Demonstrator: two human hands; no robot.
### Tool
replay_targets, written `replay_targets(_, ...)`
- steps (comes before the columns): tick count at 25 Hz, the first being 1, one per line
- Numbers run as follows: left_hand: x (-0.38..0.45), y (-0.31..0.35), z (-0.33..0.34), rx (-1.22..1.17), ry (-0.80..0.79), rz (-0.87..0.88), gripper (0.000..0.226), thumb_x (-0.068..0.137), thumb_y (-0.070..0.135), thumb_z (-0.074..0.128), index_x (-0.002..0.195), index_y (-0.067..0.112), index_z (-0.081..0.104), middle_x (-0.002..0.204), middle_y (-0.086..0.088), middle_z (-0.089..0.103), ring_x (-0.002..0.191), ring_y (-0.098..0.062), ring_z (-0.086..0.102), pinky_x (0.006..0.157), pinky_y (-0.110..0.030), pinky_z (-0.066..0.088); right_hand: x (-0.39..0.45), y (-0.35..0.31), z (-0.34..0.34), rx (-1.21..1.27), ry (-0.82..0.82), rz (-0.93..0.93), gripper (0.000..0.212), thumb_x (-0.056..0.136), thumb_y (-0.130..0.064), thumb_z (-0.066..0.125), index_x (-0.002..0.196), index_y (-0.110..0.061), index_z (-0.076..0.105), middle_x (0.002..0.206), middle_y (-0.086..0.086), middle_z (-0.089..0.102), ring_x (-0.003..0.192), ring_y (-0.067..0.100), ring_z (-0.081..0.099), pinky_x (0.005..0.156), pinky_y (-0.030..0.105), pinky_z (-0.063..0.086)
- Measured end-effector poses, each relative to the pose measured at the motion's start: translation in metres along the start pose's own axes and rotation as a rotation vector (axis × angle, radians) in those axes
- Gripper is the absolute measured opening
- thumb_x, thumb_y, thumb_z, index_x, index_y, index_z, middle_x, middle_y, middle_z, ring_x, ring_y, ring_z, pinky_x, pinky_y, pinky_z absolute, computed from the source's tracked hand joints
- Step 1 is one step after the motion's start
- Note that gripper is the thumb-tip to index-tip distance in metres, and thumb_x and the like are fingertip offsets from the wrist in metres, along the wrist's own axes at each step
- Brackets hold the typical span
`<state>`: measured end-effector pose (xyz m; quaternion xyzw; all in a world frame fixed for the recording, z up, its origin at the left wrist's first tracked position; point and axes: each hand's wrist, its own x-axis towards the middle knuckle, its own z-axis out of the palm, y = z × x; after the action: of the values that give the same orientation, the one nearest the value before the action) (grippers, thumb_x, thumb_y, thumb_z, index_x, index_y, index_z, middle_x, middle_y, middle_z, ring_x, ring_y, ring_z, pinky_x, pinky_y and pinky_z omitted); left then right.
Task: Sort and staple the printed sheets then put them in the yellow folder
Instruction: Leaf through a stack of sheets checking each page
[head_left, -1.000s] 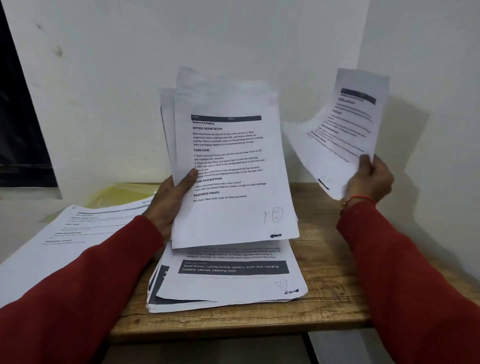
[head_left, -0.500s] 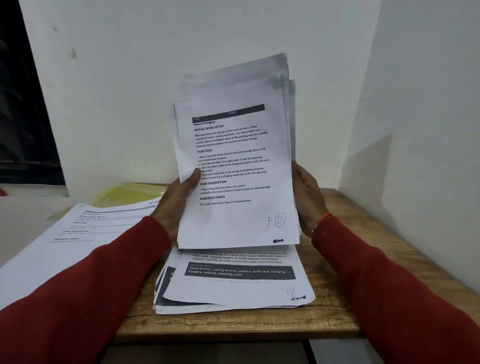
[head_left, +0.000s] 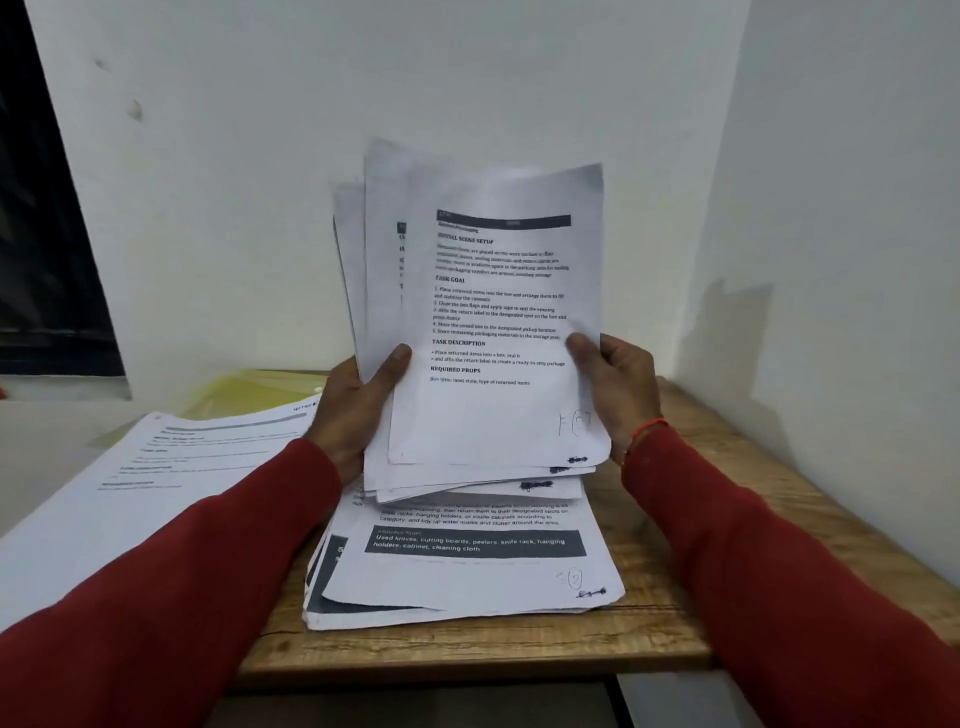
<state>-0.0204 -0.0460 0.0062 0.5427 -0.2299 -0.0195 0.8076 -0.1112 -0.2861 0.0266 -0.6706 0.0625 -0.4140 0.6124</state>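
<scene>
I hold a fanned bundle of printed sheets (head_left: 493, 405) upright above the wooden table (head_left: 691, 467). My left hand (head_left: 358, 405) grips the bundle's left edge, thumb across the front. My right hand (head_left: 618, 384) grips the front sheet at its right edge, thumb on the text. That front sheet sits shifted right of the sheets behind it. A flat stack of printed sheets (head_left: 467, 571) lies on the table below the bundle. The yellow folder (head_left: 249, 392) lies at the back left, partly under other paper. No stapler is in view.
A second spread of printed sheets (head_left: 135, 488) lies on a pale surface left of the table. White walls close in behind and on the right, forming a corner. A dark window (head_left: 36, 234) is at the far left.
My right hand brought its single sheet from the right back to the bundle, then took hold of the front sheet's right edge. The bundle has fanned out, front sheet shifted right.
</scene>
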Motion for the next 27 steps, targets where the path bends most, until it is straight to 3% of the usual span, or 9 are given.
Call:
replay_targets(3, 0.003, 0.002, -0.004, -0.023, 0.036, 0.021, 0.030, 0.093, 0.023, 0.066, 0.119, 0.009, 0.068, 0.112, -0.009, 0.075, 0.101, -0.025, 0.072, 0.084, -0.039, 0.059, 0.022, 0.006, -0.022, -0.056, 0.266, -0.095, 0.032, 0.089, -0.024, 0.064, 0.073, 0.003, 0.060, 0.068, 0.002, 0.046, 0.066, 0.013, 0.041, 0.061, 0.033, 0.037)
replay_targets(5, 0.004, 0.003, -0.007, -0.036, 0.040, 0.035, 0.029, 0.093, 0.021, 0.067, 0.119, 0.009, 0.068, 0.113, -0.009, 0.074, 0.103, -0.026, 0.072, 0.086, -0.040, 0.058, 0.035, 0.005, -0.050, -0.168, 0.516, -0.136, 0.029, 0.088, -0.027, 0.060, 0.088, -0.001, 0.072, 0.078, -0.002, 0.061, 0.076, 0.009, 0.050, 0.071, 0.032, 0.045)
replay_targets(8, 0.006, 0.005, -0.009, -0.057, 0.044, 0.043, 0.034, 0.093, 0.022, 0.067, 0.123, 0.007, 0.065, 0.116, -0.011, 0.073, 0.106, -0.028, 0.071, 0.088, -0.043, 0.058, 0.040, 0.005, -0.079, -0.277, 0.672, -0.158, 0.026, 0.094, -0.021, 0.056, 0.105, -0.005, 0.073, 0.091, 0.000, 0.067, 0.087, 0.010, 0.056, 0.074, 0.010, 0.043)
replay_targets(12, 0.006, 0.008, -0.008, -0.074, 0.016, 0.035, 0.029, 0.095, 0.023, 0.064, 0.120, 0.010, 0.067, 0.118, -0.011, 0.072, 0.105, -0.027, 0.071, 0.089, -0.041, 0.058, 0.035, 0.008, -0.055, -0.219, 0.371, -0.135, 0.025, 0.090, -0.023, 0.062, 0.067, -0.012, 0.061, 0.063, -0.007, 0.051, 0.069, 0.012, 0.047, 0.069, 0.027, 0.041)
replay_targets(16, 0.007, 0.003, -0.008, -0.122, -0.001, -0.023, 0.034, 0.096, 0.023, 0.062, 0.127, 0.010, 0.064, 0.123, -0.010, 0.071, 0.112, -0.028, 0.068, 0.095, -0.045, 0.056, 0.006, -0.004, -0.007, 0.019, -0.074, -0.052, 0.013, 0.096, -0.011, 0.059, 0.090, -0.014, 0.070, 0.078, -0.005, 0.070, 0.070, 0.008, 0.061, 0.067, 0.024, 0.052)
replay_targets(20, 0.011, -0.003, -0.010, -0.151, -0.040, -0.127, 0.038, 0.097, 0.025, 0.060, 0.133, 0.011, 0.060, 0.127, -0.010, 0.068, 0.117, -0.029, 0.066, 0.101, -0.050, 0.051, -0.014, -0.013, 0.006, 0.187, -0.273, 0.140, 0.032, 0.102, -0.038, 0.048, 0.098, -0.013, 0.068, 0.095, 0.007, 0.071, 0.086, 0.022, 0.066, 0.074, 0.030, 0.053)
replay_targets(22, 0.010, -0.006, -0.008, -0.125, -0.034, -0.128, 0.038, 0.096, 0.025, 0.061, 0.132, 0.011, 0.061, 0.125, -0.010, 0.069, 0.115, -0.030, 0.067, 0.100, -0.051, 0.051, -0.018, -0.017, 0.008, 0.157, -0.332, 0.176, 0.041, 0.099, -0.050, 0.043, 0.114, -0.019, 0.066, 0.106, -0.004, 0.074, 0.097, 0.011, 0.070, 0.078, 0.023, 0.055)
replay_targets(25, 0.007, -0.009, -0.005, -0.095, -0.017, -0.102, 0.038, 0.094, 0.027, 0.064, 0.129, 0.011, 0.063, 0.121, -0.010, 0.071, 0.112, -0.029, 0.068, 0.098, -0.050, 0.052, -0.021, -0.015, 0.010, 0.124, -0.208, 0.118, 0.033, 0.086, -0.021, 0.074, 0.115, -0.012, 0.058, 0.104, 0.005, 0.074, 0.087, 0.019, 0.073, 0.069, 0.028, 0.058)
replay_targets(27, 0.004, -0.008, -0.003, -0.100, -0.042, -0.113, 0.041, 0.094, 0.030, 0.065, 0.130, 0.012, 0.062, 0.121, -0.009, 0.071, 0.112, -0.028, 0.068, 0.096, -0.049, 0.054, -0.019, -0.012, 0.009, 0.118, -0.093, 0.095, 0.028, 0.081, -0.009, 0.078, 0.102, -0.006, 0.060, 0.095, 0.011, 0.074, 0.075, 0.022, 0.072, 0.067, 0.033, 0.059)
